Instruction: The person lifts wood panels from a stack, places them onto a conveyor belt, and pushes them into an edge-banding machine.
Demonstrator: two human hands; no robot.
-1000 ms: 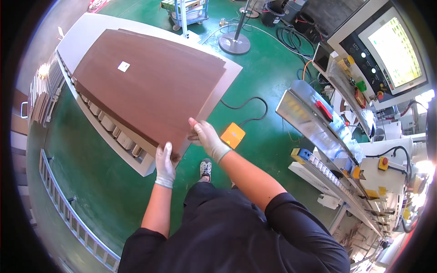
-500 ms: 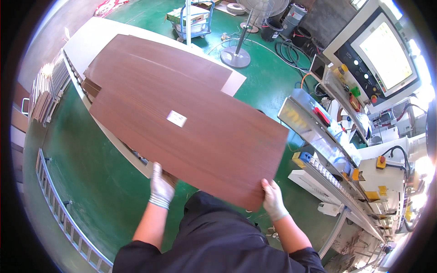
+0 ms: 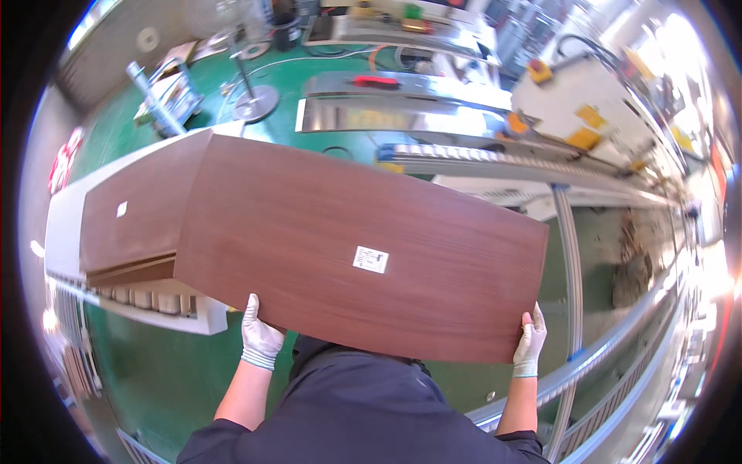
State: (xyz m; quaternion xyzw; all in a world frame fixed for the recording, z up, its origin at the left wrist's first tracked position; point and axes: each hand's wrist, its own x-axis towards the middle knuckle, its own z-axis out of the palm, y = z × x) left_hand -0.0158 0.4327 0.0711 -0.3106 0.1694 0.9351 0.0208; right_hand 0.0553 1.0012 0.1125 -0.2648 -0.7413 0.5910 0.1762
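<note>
A large brown wood-grain panel (image 3: 309, 224) with a white label (image 3: 371, 260) on its face spans the space in front of my body. My left hand (image 3: 261, 334), in a pale glove, grips its near long edge toward the left, thumb up along the edge and fingers hidden underneath. At the panel's right end, my gloved right hand (image 3: 530, 340) clasps the short edge near the corner. Behind the held panel's left end, another brown panel (image 3: 131, 220) with a small white label lies on a white-topped stand.
A machine bed with a roller rail (image 3: 464, 161) runs beyond the panel, and a red-handled tool (image 3: 376, 81) lies on a metal ledge. Metal rails (image 3: 568, 263) stand to the right. A fan base (image 3: 255, 104) and a blue trolley (image 3: 166, 97) are at the far left.
My body has turned right, carrying the panel away from the stack on the stand toward the machine rails. Both hands have kept their hold on it.
</note>
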